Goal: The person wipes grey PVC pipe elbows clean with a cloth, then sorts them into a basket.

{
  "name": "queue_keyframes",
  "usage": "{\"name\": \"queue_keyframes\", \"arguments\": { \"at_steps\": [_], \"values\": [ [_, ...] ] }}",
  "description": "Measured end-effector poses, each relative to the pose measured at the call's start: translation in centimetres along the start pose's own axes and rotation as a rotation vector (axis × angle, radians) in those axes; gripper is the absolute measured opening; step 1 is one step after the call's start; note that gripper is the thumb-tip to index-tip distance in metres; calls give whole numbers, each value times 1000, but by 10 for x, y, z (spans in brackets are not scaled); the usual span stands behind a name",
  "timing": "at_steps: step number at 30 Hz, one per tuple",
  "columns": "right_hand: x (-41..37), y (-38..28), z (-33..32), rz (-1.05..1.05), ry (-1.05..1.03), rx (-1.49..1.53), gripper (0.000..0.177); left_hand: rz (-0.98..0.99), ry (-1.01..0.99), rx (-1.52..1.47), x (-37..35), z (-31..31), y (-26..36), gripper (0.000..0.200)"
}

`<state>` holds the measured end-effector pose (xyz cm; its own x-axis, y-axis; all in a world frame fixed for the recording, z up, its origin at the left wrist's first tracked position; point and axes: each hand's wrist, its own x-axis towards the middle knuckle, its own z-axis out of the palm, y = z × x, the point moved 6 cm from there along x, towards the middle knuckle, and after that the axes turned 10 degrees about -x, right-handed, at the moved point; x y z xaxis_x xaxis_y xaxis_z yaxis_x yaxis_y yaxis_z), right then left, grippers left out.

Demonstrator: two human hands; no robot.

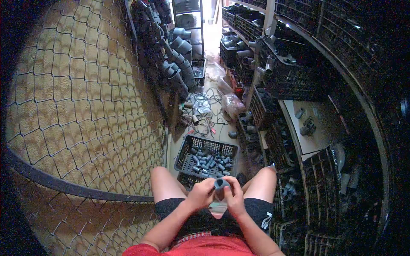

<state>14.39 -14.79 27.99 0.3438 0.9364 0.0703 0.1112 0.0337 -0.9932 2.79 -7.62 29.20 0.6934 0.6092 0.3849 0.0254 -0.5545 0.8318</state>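
Note:
A grey plastic pipe fitting [221, 184] is held between both hands above my lap, its round opening tilted up toward me. My left hand [201, 194] is closed on its left side, and my right hand [235, 198] grips it from the right with the thumb against it. Just beyond my hands and between my knees, a black plastic crate [184, 158] holds many small grey pipe fittings [207, 161]. Below my hands there is a pale, shiny patch over the dark shorts that I cannot make out.
A chain-link fence [77, 98] runs along the left. Large grey fittings [181, 45] are stacked at the back left. Shelves with crates [260, 104] line the right, with a cardboard sheet [318, 123] on them. Plastic bags [233, 106] and cables lie along the aisle floor.

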Motion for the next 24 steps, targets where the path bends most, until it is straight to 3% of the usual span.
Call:
{"name": "queue_keyframes", "arguments": {
  "at_steps": [1, 4, 6, 7, 9, 10, 11, 13, 14, 15, 17, 18, 19, 21, 23, 24],
  "values": [
    [6, 1, -9, -153, -10, -117, 34, 2, 1, 1, 2, -6, 3, 28],
    [10, 16, -17, -99, -104, -290, 39, 45, -160, 237, 8, -9, 16, 26],
    [1, 36, -11, 489, -261, 167, 44, 77, -165, 200, 13, -11, 21, 28],
    [1, 35, -13, 487, -261, 166, 44, 107, -169, 166, 16, -13, 25, 29],
    [-5, 36, -10, 590, -343, 456, 48, 105, -125, 46, 19, -21, 31, 28],
    [-3, 28, -8, 546, -440, 672, 51, 103, -83, -74, 21, -26, 32, 27],
    [-4, 26, -8, 545, -438, 673, 51, 103, -85, -74, 20, -25, 31, 27],
    [-7, 13, -8, 528, -391, 911, 56, -219, 283, -277, 10, -42, 12, 23],
    [-5, 10, -8, 473, -319, 869, 63, -338, 509, -414, 4, -45, 14, 18],
    [-5, 4, -3, 472, -320, 868, 63, -337, 510, -414, 3, -36, 16, 18],
    [-3, -2, -3, 499, -110, 795, 59, -249, 605, -469, -4, -27, 19, 16],
    [-2, 10, -2, 418, -143, 803, 54, -48, 295, -202, 3, -16, 22, 19],
    [-2, 13, 1, 418, -148, 803, 54, -44, 133, -73, 4, -1, 29, 27],
    [-3, 20, -2, 433, -11, 623, 49, -20, 160, -17, 3, 5, 33, 36],
    [-4, 40, -5, 386, -52, 597, 47, -55, 151, 7, 1, 3, 27, 40],
    [-3, 48, -6, 311, -63, 444, 46, -92, 144, 30, -1, 3, 22, 44]
  ]
}}
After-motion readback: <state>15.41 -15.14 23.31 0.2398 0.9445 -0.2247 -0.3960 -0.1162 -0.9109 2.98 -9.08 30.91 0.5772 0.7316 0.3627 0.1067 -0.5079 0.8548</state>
